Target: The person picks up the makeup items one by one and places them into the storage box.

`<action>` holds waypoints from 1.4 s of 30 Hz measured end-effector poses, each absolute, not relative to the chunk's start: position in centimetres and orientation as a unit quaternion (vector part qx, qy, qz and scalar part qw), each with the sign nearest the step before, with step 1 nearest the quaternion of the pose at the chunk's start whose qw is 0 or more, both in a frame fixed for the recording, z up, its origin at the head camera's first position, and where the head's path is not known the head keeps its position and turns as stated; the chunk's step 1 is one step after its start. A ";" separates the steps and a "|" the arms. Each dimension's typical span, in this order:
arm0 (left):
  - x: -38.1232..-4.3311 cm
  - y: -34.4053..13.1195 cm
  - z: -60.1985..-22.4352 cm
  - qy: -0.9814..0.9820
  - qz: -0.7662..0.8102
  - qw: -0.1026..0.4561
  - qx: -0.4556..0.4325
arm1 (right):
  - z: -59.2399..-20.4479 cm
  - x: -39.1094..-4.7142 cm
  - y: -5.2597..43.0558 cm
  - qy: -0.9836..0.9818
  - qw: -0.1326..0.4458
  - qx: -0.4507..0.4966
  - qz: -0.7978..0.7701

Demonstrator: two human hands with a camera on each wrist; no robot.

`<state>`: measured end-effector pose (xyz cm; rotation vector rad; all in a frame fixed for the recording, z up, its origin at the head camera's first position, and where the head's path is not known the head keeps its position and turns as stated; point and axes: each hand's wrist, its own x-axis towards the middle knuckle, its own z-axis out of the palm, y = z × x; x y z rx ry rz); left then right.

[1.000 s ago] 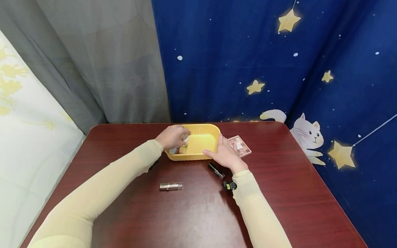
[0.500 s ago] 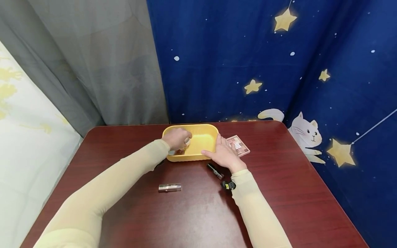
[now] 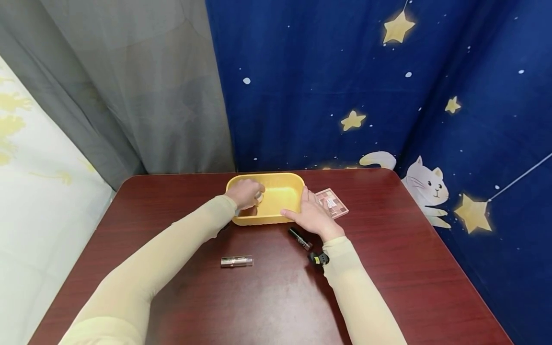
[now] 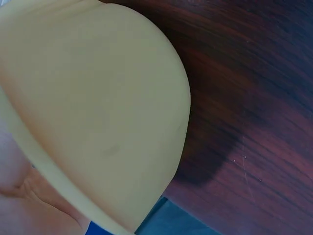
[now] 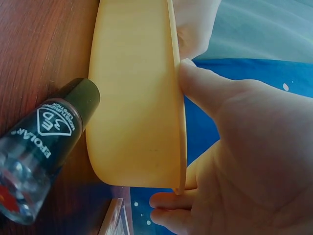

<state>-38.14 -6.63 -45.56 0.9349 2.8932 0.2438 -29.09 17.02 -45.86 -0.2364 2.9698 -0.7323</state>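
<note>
Head view: a person's L hand [image 3: 246,193] dips into the L end of a yellow bin [image 3: 281,218] on a dark red table [image 3: 276,297], fingers curled round a small white item [image 3: 259,196], approx. half-hidden. The R hand [image 3: 311,213] lies at the bin's R near corner, fingers spread, thumb on the near rim, not closed round anything. A checkered palette [image 3: 333,203] lies just R of the bin; a black tube [image 3: 300,238] and a silvery tube [image 3: 237,261] lie in front, the latter farther L.

L wrist view: the bin's outer wall fills most of the frame, w/ part of the L hand beyond the rim (fingertips hidden, so grip n/a here).

R wrist view: R thumb touches the rim, other fingers at the bin's end; black tube, marked "EPOLAR", lies beside the wall.
</note>
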 end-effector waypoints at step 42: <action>-36.5 -6.7 -45.7 0.938 0.067 0.060 0.336 | -45.8 -29.2 16.7 0.964 0.040 -0.081 -0.249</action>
